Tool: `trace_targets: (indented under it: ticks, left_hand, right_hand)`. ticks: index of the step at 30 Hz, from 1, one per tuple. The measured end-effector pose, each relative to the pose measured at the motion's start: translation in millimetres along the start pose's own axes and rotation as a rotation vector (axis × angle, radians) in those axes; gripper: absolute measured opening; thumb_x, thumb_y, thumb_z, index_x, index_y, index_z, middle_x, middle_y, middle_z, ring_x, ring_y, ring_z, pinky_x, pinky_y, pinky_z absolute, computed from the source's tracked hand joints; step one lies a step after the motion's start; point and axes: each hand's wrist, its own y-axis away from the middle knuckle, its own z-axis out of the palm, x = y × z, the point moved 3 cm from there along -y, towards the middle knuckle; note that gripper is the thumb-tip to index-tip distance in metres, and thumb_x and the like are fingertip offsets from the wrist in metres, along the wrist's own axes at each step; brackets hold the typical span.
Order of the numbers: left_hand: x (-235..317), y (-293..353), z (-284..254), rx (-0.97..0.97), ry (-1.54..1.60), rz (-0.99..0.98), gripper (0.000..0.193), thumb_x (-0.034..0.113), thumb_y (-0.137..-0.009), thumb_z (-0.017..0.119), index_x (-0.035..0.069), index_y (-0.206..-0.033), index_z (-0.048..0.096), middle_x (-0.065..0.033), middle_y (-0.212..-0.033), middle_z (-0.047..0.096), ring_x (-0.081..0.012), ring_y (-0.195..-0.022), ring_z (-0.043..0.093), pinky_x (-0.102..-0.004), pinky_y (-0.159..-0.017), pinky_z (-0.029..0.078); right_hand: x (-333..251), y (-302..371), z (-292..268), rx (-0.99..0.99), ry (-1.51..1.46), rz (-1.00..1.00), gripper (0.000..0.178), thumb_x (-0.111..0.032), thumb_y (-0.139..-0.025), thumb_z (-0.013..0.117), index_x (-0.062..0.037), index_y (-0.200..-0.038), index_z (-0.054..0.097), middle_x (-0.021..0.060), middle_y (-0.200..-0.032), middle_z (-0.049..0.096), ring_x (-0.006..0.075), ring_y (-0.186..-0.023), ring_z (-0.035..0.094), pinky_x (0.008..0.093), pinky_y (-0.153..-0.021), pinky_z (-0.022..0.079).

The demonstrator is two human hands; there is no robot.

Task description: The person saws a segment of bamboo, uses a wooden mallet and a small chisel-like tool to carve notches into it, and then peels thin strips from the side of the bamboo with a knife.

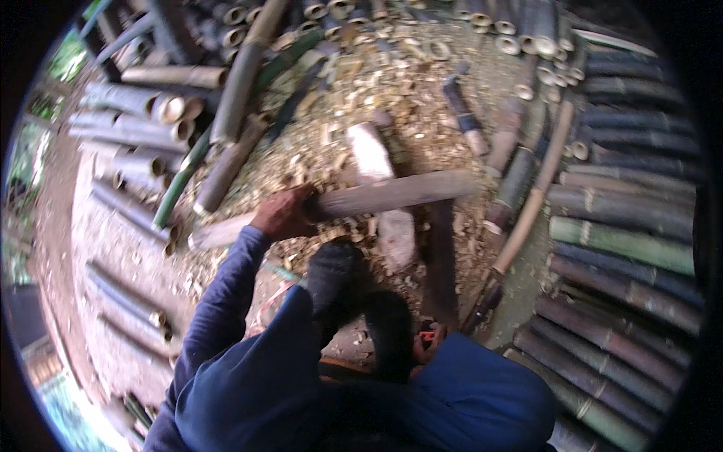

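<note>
The step in hand is judged to be the steadying of a bamboo pole (395, 196) across a reddish wooden block (398, 241). For the next move, a firm left grip seems to be called for, with the left fingers well clear of the blade (440, 264).

The hands are set well apart. The pole is clasped by the left hand (283, 214); a shorter, paler end is left jutting out to the left of that hand, while the longer grey length is laid over the block to its right. The right hand (426, 345) is placed lower, beside the right knee, where the dark, flat blade appears to be held by a red-orange handle; as that spot is dim and partly hidden, how tightly it is gripped cannot be told. The blade is directed forward from the right hand toward the pole, and whether the two touch is unclear. Beyond both hands, wood chips (410, 90) are strewn over the ground.
</note>
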Motion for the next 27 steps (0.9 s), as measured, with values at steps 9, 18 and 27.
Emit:
trace_targets:
  ticks: [9, 18, 27]
  left_hand:
    - [7.3, 3.0, 14.1, 0.209, -0.086, -0.011, 0.067, 0.026, -0.06, 0.088, 0.01, -0.115, 0.052, -0.0155, -0.098, 0.068, -0.0399, -0.094, 0.068, -0.0513, -0.083, 0.052]
    - [1.1, 12.9, 11.7, 0.131, -0.112, -0.136, 0.057, 0.019, -0.065, 0.082, 0.01, -0.115, 0.057, -0.0166, -0.098, 0.074, -0.0372, -0.092, 0.072, -0.0481, -0.081, 0.055]
    - [-9.3, 9.6, -0.2, 0.087, -0.035, -0.079, 0.057, 0.022, -0.058, 0.085, 0.008, -0.11, 0.066, -0.0184, -0.097, 0.073, -0.0378, -0.092, 0.071, -0.047, -0.082, 0.056]
  right_hand:
    - [-80.9, -34.3, -8.4, 0.069, -0.309, -0.066, 0.025, -0.014, -0.089, 0.067, -0.0025, -0.11, 0.058, 0.008, -0.091, 0.059, 0.0204, -0.081, 0.057, 0.0358, -0.073, 0.049]
    - [-205.2, -83.6, 42.0, -0.015, -0.762, -0.23, 0.025, -0.012, -0.089, 0.065, -0.0028, -0.11, 0.057, 0.0073, -0.091, 0.057, 0.0196, -0.081, 0.056, 0.0358, -0.073, 0.048]
    - [-220.5, -84.4, 35.3, 0.034, -0.994, -0.221, 0.024, -0.011, -0.088, 0.064, -0.0031, -0.11, 0.055, 0.0066, -0.092, 0.056, 0.0189, -0.081, 0.054, 0.0358, -0.073, 0.048]
